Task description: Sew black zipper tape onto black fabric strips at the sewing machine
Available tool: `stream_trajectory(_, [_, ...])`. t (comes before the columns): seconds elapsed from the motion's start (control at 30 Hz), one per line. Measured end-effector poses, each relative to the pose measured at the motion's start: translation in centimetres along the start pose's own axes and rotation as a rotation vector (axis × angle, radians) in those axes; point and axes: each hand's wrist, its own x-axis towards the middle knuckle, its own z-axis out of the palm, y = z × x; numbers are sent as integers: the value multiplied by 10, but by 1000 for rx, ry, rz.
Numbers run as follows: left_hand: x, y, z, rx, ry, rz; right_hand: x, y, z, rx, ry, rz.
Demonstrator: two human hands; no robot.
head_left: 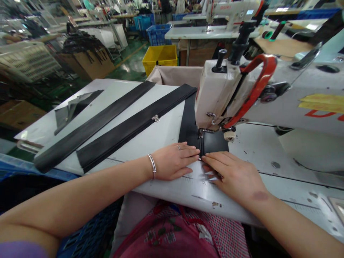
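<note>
A black leather-like piece with a zipper seam (189,123) lies under the needle and presser foot (201,133) of a white sewing machine (215,93). My left hand (173,161) rests flat with its fingers stretched out, their tips at the near end of the seam. Opposite it, my right hand (233,173) presses its fingertips on the same end. Pointed metal blades, seemingly thread snips (212,176), stick out from under the right palm, slightly blurred. How the fingers grip them is partly hidden.
Left of the machine lie a black zippered strip (134,125) with metal zipper pulls (156,118), a plain black strip (96,123) and a crumpled black piece (72,109). A fabric-lined bin (177,75) and a yellow crate (160,57) stand behind the table.
</note>
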Motion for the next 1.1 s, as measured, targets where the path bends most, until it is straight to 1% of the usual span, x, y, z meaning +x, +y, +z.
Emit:
stream_trajectory(0.23, [20, -11, 0, 73, 28, -34, 21, 13, 0, -30, -40, 48])
stream_trajectory(0.4, [31, -19, 2, 110, 25, -69, 34, 24, 4, -71, -80, 97])
stream_trajectory(0.5, [33, -22, 4, 99, 64, -100, 40, 27, 5, -123, -102, 143])
stream_trajectory(0.57, [34, -23, 4, 84, 87, -127, 43, 27, 6, -158, -115, 174])
stream_trajectory(0.7, [34, -25, 5, 67, 92, -153, 47, 26, 8, -182, -132, 237])
stream_trajectory(0.87, [35, -24, 3, 49, 116, -134, 46, 24, 7, -47, -103, 223])
stream_trajectory(0.97, [34, -23, 1, 66, 110, -124, 45, 21, 4, -57, -100, 214])
stream_trajectory(1.1, [29, -19, 3, 113, 93, -162, 43, 14, 4, -80, -100, 237])
